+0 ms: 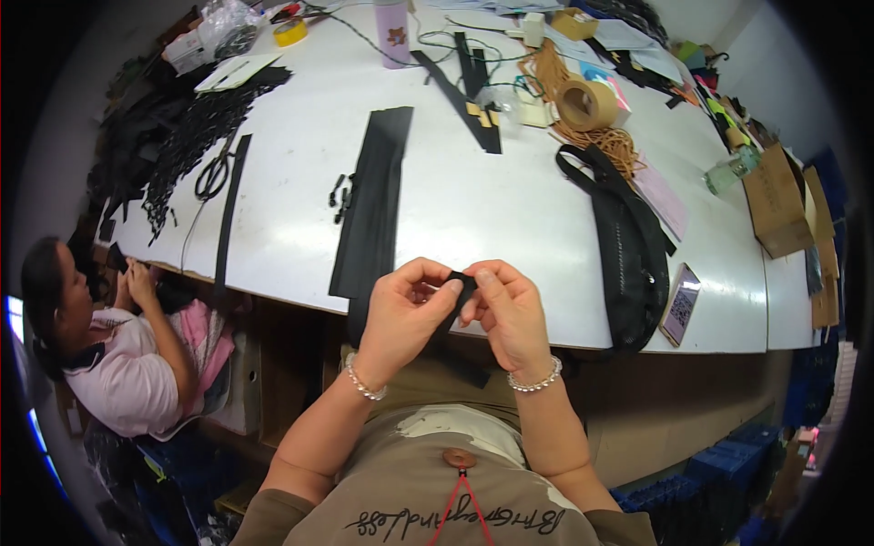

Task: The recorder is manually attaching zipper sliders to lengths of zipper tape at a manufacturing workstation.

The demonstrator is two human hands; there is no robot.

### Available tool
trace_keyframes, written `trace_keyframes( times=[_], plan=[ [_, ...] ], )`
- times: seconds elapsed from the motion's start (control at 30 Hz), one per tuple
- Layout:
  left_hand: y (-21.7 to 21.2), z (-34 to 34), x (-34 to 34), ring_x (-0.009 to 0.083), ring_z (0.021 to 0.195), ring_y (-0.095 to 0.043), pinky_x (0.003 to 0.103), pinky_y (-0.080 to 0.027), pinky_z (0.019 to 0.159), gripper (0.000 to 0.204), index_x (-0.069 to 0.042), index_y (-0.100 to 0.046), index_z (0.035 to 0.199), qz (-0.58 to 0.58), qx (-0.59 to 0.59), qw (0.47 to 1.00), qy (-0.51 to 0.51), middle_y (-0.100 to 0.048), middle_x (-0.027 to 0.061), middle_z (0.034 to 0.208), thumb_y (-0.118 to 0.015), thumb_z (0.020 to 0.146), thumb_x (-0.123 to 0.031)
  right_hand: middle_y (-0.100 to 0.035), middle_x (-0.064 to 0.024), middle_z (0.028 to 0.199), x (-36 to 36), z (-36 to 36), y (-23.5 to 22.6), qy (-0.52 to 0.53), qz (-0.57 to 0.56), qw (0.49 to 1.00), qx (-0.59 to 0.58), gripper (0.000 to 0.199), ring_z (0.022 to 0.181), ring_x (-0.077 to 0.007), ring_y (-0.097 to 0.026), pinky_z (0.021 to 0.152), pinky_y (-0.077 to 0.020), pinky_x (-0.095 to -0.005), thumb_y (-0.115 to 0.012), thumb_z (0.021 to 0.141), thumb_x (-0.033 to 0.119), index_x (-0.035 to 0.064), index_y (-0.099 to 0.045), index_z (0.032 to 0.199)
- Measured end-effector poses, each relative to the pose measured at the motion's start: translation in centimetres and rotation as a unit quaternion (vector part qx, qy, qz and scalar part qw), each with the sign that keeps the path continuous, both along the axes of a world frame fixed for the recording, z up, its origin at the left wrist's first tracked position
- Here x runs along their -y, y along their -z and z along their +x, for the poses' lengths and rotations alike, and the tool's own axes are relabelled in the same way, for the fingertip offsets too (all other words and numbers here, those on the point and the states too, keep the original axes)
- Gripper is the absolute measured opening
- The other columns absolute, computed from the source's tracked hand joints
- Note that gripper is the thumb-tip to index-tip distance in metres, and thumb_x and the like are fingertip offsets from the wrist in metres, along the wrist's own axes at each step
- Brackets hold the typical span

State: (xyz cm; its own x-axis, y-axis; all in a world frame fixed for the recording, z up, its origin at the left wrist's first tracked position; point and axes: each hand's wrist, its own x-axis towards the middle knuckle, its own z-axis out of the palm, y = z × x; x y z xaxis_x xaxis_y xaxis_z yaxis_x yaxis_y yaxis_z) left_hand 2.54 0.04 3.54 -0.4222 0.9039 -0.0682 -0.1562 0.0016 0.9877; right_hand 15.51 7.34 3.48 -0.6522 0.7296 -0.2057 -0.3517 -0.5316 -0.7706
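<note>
Just over the table's front edge, a black fabric strip (pixel 462 297) is pinched between my two hands, its lower part hanging toward my lap. My left hand (pixel 403 312) has its thumb pressed on the strip, fingers curled behind. Closed on the strip's upper end is my right hand (pixel 509 314), thumb and forefinger together. Long black fabric strips (pixel 371 200) lie beyond my left hand, with several small black pieces (pixel 342 196) beside them. To the right of my right hand rests a black bag (pixel 626 250) with a strap.
A phone (pixel 681 305) lies right of the bag on the white table (pixel 492 218). Tape rolls, tan cord (pixel 614 144), a purple bottle (pixel 392 35) and cables sit farther back. Scissors (pixel 213 176) and black scraps lie left. A co-worker (pixel 127 355) sits at left; a cardboard box (pixel 777 205) stands right.
</note>
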Motion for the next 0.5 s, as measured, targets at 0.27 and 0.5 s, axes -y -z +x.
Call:
trace_keyframes(
  times=[0.27, 0.5],
  plan=[
    [0.1, 1.1, -0.6, 0.0039, 0.071, -0.054, 0.018, -0.044, 0.062, 0.009, 0.001, -0.06, 0.092, 0.076, 0.08, 0.994, -0.01, -0.061, -0.0002, 0.081, -0.062, 0.088, -0.007, -0.06, -0.0073, 0.086, 0.7, -0.7, 0.7, 0.096, 0.116, 0.989, -0.009, 0.012, 0.058, -0.0103, -0.056, 0.051, -0.048, -0.0212, -0.064, 0.084, 0.0, -0.0031, -0.057, 0.093],
    [1.0, 3.6, -0.8, 0.0056, 0.072, -0.052, 0.02, -0.043, 0.065, 0.007, -0.003, -0.058, 0.093, 0.081, 0.279, 0.954, -0.079, -0.06, 0.0001, 0.083, -0.056, 0.092, -0.01, -0.058, -0.0032, 0.081, 1.7, -1.9, 1.6, 0.21, 0.243, 0.947, -0.009, 0.009, 0.058, -0.0047, -0.051, 0.05, -0.0452, -0.017, -0.063, 0.085, 0.0, 0.0, -0.057, 0.092]
  ],
)
